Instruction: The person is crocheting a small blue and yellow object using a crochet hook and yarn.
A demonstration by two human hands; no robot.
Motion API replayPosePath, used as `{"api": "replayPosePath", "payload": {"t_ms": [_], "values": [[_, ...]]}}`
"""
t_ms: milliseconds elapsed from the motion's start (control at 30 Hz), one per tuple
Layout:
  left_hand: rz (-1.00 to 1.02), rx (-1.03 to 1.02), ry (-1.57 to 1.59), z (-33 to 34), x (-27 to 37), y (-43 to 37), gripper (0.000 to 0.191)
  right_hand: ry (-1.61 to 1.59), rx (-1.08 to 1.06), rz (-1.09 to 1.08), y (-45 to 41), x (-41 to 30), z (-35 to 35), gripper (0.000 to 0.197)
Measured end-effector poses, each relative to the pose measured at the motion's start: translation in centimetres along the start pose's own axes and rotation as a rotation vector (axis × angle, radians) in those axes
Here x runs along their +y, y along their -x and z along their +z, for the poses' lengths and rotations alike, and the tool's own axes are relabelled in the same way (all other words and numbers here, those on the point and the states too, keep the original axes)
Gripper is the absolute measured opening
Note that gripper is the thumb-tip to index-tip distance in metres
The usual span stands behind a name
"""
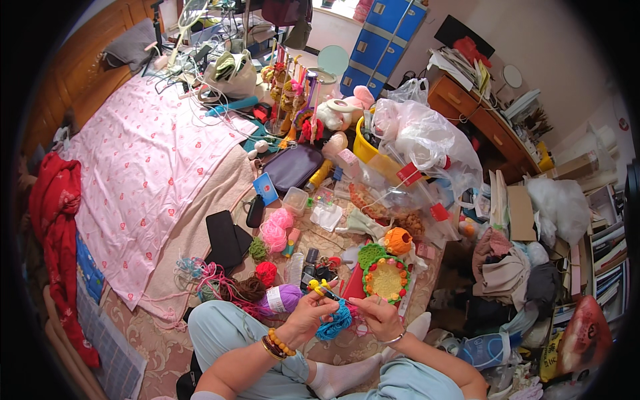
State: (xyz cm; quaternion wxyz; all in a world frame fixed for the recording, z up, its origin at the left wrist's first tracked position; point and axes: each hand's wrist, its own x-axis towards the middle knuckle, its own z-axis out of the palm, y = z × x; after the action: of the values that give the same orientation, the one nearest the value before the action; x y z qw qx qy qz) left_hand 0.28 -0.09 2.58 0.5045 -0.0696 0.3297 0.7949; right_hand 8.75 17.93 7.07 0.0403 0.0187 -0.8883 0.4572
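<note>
My left hand [311, 316] pinches a small yellow crocheted piece [318, 286] above its fingertips. Facing it, my right hand [381, 316] has its thumb and forefinger closed on a slim tool, apparently a crochet hook, whose dark part [330, 294] points toward the left hand. Its far end is hidden in the fingers. A bundle of blue yarn [336, 322] lies just below and between both hands. Left of them rests a purple yarn ball [285, 299] with a paper band. Beyond the right hand is a round crocheted piece [387, 280], pale yellow with a green, flower-dotted rim.
Brown [245, 290], red [266, 273] and pink [276, 231] yarn lie ahead on the left, near a black phone-like slab [223, 237]. A grey comb [296, 269] stands by some keys [327, 267]. Plastic bags [425, 130] fill a yellow bucket [361, 145] farther off.
</note>
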Motion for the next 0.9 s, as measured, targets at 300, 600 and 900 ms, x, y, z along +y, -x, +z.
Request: {"api": "replayPosePath", "payload": {"t_ms": [300,600,900], "values": [[-0.017,0.011,0.013,0.4,0.0,0.3,0.047,-0.407,-0.164,0.235,0.4,0.6,-0.9,0.035],[0.849,-0.017,-1.153,0.0,-1.0,-0.3,0.016,-0.98,-0.268,0.73,0.2,1.8,0.3,0.037],[0.186,0.037,-0.282,0.8,-0.5,0.1,0.062,-0.367,-0.067,0.314,0.3,-0.1,-0.1,0.035]]}}
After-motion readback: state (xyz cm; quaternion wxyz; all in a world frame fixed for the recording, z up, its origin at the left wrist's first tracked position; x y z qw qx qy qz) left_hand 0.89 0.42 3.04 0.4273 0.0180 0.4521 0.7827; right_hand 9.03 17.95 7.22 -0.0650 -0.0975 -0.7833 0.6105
